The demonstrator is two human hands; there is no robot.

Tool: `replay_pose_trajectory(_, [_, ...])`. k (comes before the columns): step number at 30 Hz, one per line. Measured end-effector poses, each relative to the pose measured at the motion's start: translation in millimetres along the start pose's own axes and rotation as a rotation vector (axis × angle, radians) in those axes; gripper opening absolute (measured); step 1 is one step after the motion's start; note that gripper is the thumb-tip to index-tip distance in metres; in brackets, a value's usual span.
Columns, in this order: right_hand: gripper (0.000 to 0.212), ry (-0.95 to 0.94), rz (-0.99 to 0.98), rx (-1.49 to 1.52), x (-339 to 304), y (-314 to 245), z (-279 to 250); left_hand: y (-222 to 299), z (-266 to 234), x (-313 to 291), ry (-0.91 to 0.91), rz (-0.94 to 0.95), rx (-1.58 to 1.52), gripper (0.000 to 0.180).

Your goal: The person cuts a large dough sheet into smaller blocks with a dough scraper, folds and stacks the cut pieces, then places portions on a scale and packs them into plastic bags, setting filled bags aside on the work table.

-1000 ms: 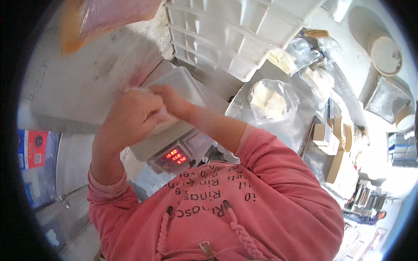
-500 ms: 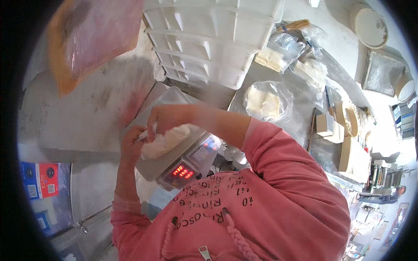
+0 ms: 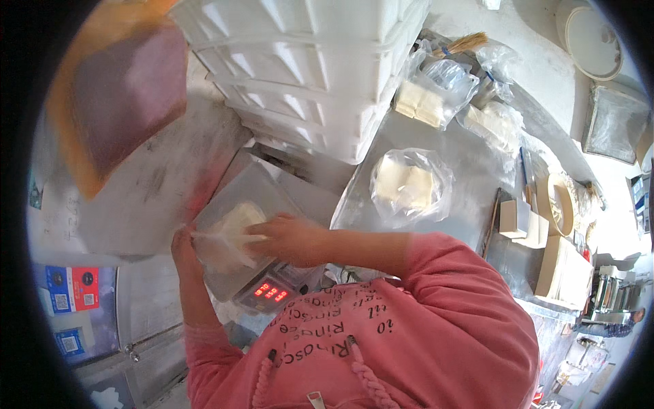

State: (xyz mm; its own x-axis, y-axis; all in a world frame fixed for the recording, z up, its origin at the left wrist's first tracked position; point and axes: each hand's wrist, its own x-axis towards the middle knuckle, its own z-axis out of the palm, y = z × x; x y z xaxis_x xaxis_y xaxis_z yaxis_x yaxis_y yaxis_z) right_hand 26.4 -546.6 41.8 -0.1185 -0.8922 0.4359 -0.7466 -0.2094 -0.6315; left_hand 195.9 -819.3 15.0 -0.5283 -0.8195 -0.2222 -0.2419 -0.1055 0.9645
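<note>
A clear plastic bag (image 3: 219, 251) with a pale, floury-looking lump (image 3: 240, 221) in it rests on the tray (image 3: 271, 184) of a digital scale. My left hand (image 3: 184, 251) is closed on the bag's left edge, beside the tray. Across from it, my right hand (image 3: 294, 240) pinches the bag's right side; its fingers are smeared by motion. The bag's mouth is stretched between the two hands. Red digits glow on the scale's display (image 3: 270, 292), just in front of my body. What exactly the pale contents are cannot be made out.
Stacked white plastic crates (image 3: 306, 75) rise beyond the scale. On the metal table (image 3: 463, 157) to the right lie an open bag of pale square wrappers (image 3: 403, 184), more bagged stacks (image 3: 419, 102) and cream-coloured blocks (image 3: 514, 218). A purple-and-orange panel (image 3: 129, 88) hangs at upper left.
My hands, close together above the bag before, are now apart, with the bag's mouth spread between them. My right hand has come lower and to the right. The scale's digits have changed.
</note>
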Motion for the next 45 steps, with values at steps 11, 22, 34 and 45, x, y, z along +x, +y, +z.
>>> replay_pose_trajectory(11, [0.033, 1.285, 1.119, -0.245, -189.7, 288.9, -364.7, 22.6, 43.3, -96.1, 0.402, 0.078, 0.167, 0.038])
replay_pose_trajectory(22, [0.038, 1.138, 1.025, 0.262, -60.7, 375.8, -308.0, 40.7, 72.3, -140.0, 0.349, 0.208, 0.272, 0.023])
replay_pose_trajectory(34, [0.012, 1.163, 0.949, 0.611, -147.1, 200.3, -402.5, 44.2, 25.9, -87.6, -0.019, 0.785, 1.065, 0.046])
replay_pose_trajectory(45, [0.022, 0.369, 0.564, 1.209, -37.4, -63.5, -320.6, 16.8, 23.4, -61.4, -0.365, 0.823, 0.806, 0.022])
